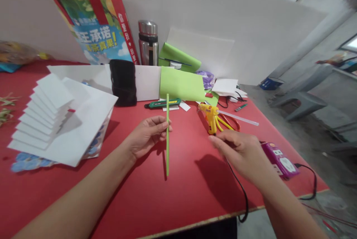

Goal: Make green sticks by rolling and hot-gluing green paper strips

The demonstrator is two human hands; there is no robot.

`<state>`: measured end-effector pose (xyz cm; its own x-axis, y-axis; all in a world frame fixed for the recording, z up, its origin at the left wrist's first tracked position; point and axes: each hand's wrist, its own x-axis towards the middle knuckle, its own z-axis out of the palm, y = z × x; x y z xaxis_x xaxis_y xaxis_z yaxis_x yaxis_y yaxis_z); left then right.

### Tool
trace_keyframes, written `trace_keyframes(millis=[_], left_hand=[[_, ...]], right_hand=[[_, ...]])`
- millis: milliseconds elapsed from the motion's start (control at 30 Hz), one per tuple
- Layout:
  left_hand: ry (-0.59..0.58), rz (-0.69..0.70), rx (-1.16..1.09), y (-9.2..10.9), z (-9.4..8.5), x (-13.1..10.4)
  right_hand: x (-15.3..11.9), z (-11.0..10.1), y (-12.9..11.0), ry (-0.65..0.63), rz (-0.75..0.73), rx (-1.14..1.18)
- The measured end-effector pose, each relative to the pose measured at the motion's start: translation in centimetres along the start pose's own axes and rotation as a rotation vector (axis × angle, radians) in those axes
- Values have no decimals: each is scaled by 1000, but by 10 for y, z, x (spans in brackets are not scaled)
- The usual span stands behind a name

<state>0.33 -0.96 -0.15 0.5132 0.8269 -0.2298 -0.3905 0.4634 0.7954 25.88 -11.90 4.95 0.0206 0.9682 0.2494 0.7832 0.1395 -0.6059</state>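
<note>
My left hand (150, 133) pinches a thin light green strip (167, 146), held upright over the red table, near the middle. At the right, my right hand (240, 151) is just in front of the handle of a yellow glue gun (210, 118), its thumb and forefinger close together; whether they hold anything cannot be made out. A clear glue stick (240, 117) sticks out of the gun's back, and a black cord runs down under my right hand. Behind the strip lies a green utility knife (163, 103) beside small white pieces.
White stepped card pieces (41, 116) stand on a white sheet at the left. Behind are a black object (123, 83), a steel bottle (148, 44), a bag (97, 27) and green sheets (181, 84). A purple power strip (280, 160) sits by the right edge (295, 159).
</note>
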Motion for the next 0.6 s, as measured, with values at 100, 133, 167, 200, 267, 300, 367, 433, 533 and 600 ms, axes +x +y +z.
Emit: trace_keyframes(millis=[100, 133, 167, 200, 267, 300, 367, 433, 533, 600], left_hand=[[-74, -29, -22, -3, 3, -3], [-97, -34, -23, -4, 4, -4], [-120, -38, -23, -5, 5, -4], [-140, -39, -22, -5, 6, -5], [-165, -40, -18, -7, 6, -5], [-169, -44, -13, -8, 6, -5], [-167, -57, 0, -9, 6, -5], [-164, -80, 12, -10, 7, -5], [-153, -95, 22, -11, 10, -5], [-142, -96, 30, -11, 12, -5]], right_hand=[[26, 26, -33, -75, 119, 572], [39, 38, -38, -138, 174, 779], [52, 49, -40, -198, 228, 987], [63, 60, -39, -279, 272, 1156], [77, 78, -33, -406, 321, 1373], [80, 83, -30, -427, 336, 1435], [79, 90, -24, -418, 358, 1489], [74, 93, -22, -379, 367, 1485], [68, 96, -22, -337, 367, 1473], [67, 99, -21, -329, 375, 1486]])
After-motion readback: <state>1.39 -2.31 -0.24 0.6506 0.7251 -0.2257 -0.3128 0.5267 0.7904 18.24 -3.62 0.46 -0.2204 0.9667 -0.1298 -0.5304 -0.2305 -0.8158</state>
